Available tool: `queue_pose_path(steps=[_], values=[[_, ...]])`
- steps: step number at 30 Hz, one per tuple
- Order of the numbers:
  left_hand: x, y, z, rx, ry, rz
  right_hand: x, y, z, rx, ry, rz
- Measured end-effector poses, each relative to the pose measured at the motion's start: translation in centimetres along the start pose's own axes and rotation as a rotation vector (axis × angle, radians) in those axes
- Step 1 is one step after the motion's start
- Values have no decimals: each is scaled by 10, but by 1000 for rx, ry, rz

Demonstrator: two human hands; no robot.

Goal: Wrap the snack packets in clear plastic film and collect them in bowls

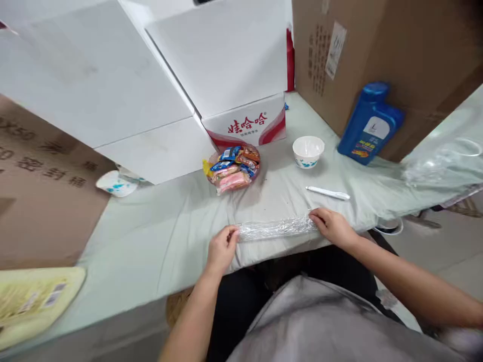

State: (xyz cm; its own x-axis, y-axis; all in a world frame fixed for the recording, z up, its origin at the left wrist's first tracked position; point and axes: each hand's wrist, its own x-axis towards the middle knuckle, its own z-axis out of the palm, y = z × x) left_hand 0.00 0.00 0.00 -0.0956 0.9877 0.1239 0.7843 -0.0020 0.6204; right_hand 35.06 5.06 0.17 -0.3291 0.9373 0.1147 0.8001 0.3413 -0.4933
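A long, crinkled strip of clear plastic film [277, 229] lies stretched sideways along the front edge of the cloth-covered table [188, 216]. My left hand [222, 247] pinches its left end between thumb and fingers. At the opposite end, my right hand [332, 227] is closed on the film in the same way. Just beyond my right hand rests a white utility-knife-like tool [327, 193]. Farther back stands a white paper bowl [308, 151] with a blue-green pattern. A bowl of wrapped snacks [234, 168] sits beyond the film.
White cartons [219, 60] stand along the back. A blue bottle [372, 125] leans near a brown cardboard box [362, 55] at right. Crumpled clear plastic [433, 166] lies at far right. At left are another brown box [41, 186], a patterned cup [117, 184] and a yellow container [37, 301].
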Motion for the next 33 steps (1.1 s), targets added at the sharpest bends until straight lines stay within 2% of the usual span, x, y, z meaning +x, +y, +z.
queue_pose_path(steps=[3,6,9,11,12,14,16,17,19,21,24,29,33], values=[[14,10,18,162,58,-15,6,-3,9,-197,-4,62],[19,20,25,307,175,19,7,-5,9,-331,76,20],[12,34,24,412,366,115,3,-13,6,-320,241,-135],[4,47,27,423,397,253,0,-22,9,-279,256,-315],[-1,53,31,416,334,337,-2,-27,12,-269,215,-413],[-10,60,41,416,104,476,-5,-32,23,-271,80,-573],[-16,60,50,459,-104,512,-10,-28,30,-295,-30,-619],[-19,57,52,487,-154,495,-13,-23,31,-307,-55,-605],[-23,51,52,526,-145,447,-21,-7,27,-327,-47,-555],[-28,50,50,530,-69,406,-29,9,16,-314,15,-521],[-38,63,53,457,-22,433,-37,19,-1,-224,99,-550],[-43,93,69,266,-248,560,-37,-6,-24,-36,113,-635],[-36,89,68,161,-413,666,-23,-24,-51,216,-73,-614]])
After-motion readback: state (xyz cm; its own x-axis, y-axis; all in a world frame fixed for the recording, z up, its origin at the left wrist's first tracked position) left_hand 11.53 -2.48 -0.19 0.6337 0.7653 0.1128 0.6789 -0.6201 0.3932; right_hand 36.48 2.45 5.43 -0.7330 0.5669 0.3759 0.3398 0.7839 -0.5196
